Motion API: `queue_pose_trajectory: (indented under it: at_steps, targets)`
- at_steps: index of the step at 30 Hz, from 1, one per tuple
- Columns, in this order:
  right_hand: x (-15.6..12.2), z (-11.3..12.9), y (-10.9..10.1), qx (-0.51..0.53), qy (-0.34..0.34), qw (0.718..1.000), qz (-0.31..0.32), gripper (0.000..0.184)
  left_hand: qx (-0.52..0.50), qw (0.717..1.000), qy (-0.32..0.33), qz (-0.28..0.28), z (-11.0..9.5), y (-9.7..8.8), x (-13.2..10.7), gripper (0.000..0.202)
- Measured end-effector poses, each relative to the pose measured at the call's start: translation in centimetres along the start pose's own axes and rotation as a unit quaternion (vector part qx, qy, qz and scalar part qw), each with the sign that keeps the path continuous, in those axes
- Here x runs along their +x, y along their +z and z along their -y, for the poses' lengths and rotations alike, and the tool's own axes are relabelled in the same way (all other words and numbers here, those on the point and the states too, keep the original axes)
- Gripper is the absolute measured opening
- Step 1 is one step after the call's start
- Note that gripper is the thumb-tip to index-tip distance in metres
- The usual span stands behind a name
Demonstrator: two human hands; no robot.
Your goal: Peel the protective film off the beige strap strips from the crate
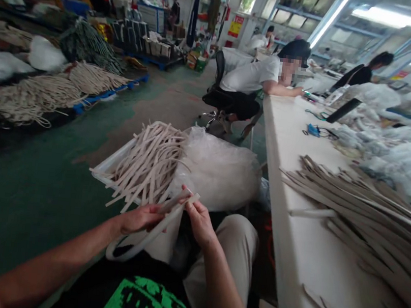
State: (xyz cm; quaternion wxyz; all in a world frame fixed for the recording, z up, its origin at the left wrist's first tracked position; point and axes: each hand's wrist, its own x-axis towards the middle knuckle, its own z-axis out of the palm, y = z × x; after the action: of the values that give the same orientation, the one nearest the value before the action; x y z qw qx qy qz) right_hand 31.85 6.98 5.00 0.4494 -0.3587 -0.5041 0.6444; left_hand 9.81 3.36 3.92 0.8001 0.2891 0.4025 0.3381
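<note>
Over my lap, a long off-white strap [159, 230] bends round in a loop near my stomach. My left hand [140, 218] has its fingers closed on one stretch of the strap. Close to the strap's end, my right hand [199, 222] pinches it between thumb and fingers. The two hands are a short way apart, and the strap's tip sticks up past the right fingertips. Just beyond them lies a heap of similar beige straps [153, 158] in a pale tray [104, 180].
A stuffed clear plastic bag [222, 170] sits beside the heap. On my right runs a long white table [282, 133] bearing a bundle of long grey-beige strips [355, 205]. A co-worker [251, 75] leans on its far end. Bundled cords [37, 95] lie on a pallet at left.
</note>
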Motion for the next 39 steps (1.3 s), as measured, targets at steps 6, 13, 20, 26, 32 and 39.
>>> queue_pose_trajectory:
  at_steps: [6,13,20,26,32,39]
  targets:
    - [0.0,-0.1,0.3,-0.005,0.021,1.0,-0.013,0.046,0.095,0.989,0.066,0.088,-0.4,2.7,1.4,0.068]
    - [-0.3,-1.4,-0.5,-0.009,0.028,0.995,-0.1,0.049,0.273,0.956,0.102,-0.035,0.5,4.8,2.8,0.049]
    - [-0.1,-1.3,-2.2,0.01,0.003,0.978,-0.208,0.043,0.374,0.925,0.04,-0.059,1.0,2.0,0.2,0.025]
    - [0.5,-1.7,-4.6,0.081,-0.033,0.939,-0.333,0.039,0.106,0.993,-0.025,-0.05,1.6,-3.0,-3.5,0.037]
    - [0.3,-1.6,-4.4,0.113,0.013,0.94,-0.32,0.037,-0.073,0.975,0.151,-0.144,-3.1,-6.3,-7.9,0.033]
    - [-0.5,-0.9,-1.0,0.097,0.089,0.99,-0.057,0.038,-0.002,0.928,0.314,-0.202,-15.5,-8.2,-5.7,0.027]
